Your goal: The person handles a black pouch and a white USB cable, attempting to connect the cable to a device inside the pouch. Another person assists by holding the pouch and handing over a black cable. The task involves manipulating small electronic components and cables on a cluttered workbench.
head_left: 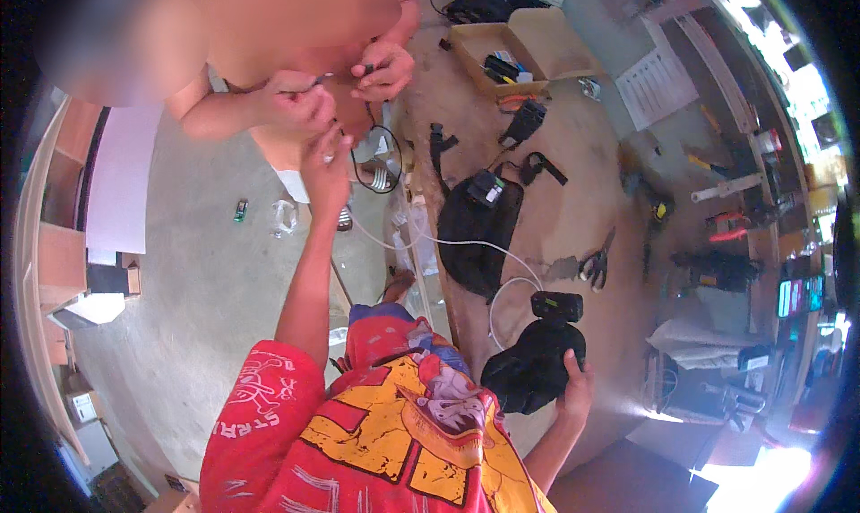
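Here, the person's right hand (576, 389), at five o'clock in the head view, has its grip closed on a black pouch-like device (535, 367) with a boxy black unit on top, held over the near edge of the counter (573, 155). A white cable (502, 260) loops from just beside that device toward eleven o'clock across the counter edge. The left hand (324, 168) is raised toward twelve o'clock, its fingers meeting the hands of another person; whether its grip is closed on anything cannot be told, since the fingertips are lost among the other hands. That other person's two hands (345, 87) pinch small dark parts just above it, and a thin black wire (376, 159) loops down at about four o'clock from the raised left hand. On the counter, at twelve o'clock from the held device, lies a black bag (475, 235) with a small black unit on it. Pliers (593, 267) lie at one o'clock from the right hand, and black clips and straps (535, 168) lie beyond the bag. An open cardboard box (524, 51) holding tools sits at the far end, at about one o'clock in the view. A sheet of printed paper (658, 87) lies at three o'clock from the box. The concrete floor (206, 280) fills the nine o'clock side.
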Available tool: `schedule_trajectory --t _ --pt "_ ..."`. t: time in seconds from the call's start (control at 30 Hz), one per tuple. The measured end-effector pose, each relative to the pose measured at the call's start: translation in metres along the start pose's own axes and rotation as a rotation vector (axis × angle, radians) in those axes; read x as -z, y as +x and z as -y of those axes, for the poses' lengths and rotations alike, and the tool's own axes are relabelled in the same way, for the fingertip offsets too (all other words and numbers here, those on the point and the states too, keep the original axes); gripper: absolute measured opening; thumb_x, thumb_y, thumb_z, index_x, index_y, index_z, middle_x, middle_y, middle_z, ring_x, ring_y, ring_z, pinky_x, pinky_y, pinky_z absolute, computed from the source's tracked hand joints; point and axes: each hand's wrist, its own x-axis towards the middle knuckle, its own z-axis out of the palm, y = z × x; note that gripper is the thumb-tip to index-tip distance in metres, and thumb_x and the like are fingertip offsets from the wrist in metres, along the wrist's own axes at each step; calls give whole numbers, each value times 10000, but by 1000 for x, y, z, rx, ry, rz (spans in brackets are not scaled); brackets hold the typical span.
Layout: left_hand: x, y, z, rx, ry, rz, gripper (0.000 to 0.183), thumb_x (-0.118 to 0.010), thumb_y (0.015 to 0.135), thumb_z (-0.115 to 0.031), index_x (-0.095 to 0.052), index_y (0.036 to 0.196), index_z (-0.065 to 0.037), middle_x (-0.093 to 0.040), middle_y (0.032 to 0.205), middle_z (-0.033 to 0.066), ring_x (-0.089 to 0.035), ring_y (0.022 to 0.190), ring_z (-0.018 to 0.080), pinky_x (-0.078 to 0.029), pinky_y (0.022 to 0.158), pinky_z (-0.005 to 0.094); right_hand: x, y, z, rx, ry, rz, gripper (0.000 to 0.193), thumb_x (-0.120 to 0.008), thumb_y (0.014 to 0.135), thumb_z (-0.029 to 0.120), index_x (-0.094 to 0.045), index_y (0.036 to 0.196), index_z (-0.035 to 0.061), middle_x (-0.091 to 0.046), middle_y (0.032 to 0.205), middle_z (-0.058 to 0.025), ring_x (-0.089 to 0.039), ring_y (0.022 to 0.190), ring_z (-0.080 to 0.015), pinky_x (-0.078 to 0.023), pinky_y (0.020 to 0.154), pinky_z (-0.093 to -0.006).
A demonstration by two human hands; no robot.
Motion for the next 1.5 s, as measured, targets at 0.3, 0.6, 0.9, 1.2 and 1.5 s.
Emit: schedule_trajectory --t 0.3,0.6,0.9,1.2,1.5 --pt "-20 15 -34 59 50 -229 321 -679 1018 -139 -622 1283 33 -685 1234 236 -651 1172 405 -498 980 491 -1 5 -7 -45 -47 -85 401 -772 978 199 -664 1280 -43 -744 1185 -134 -725 1012 -244 -573 916 -386" --pt "-14 18 -10 -6 -5 -53 283 -699 1016 -201 -700 1158 44 -746 1052 228 -705 966 381 -534 863 453 6 -1 -5 28 53 -78 370 -780 976 226 -698 1238 -21 -757 1120 -109 -727 978 -236 -571 913 -384" --pt "3 3 -24 17 -24 -69 253 -649 1053 -193 -736 1155 21 -752 1083 168 -707 999 274 -534 897 390 -3 -13 -19 3 97 -90 469 -793 953 265 -647 1289 -28 -735 1183 -143 -720 1059 -282 -568 975 -409" --pt "-5 6 -14 111 -188 -18 260 -631 1076 -196 -712 1207 14 -723 1030 120 -659 917 206 -533 836 349 4 -4 -20 36 106 -87 370 -770 968 222 -667 1225 -23 -737 1098 -121 -722 941 -235 -592 836 -386" --pt "-11 5 -11 140 -257 87 279 -638 1082 -242 -718 1222 -15 -738 1001 80 -657 841 140 -546 682 298 7 -8 -32 44 163 -92 440 -769 976 247 -646 1279 -49 -745 1156 -136 -742 978 -262 -597 902 -404"
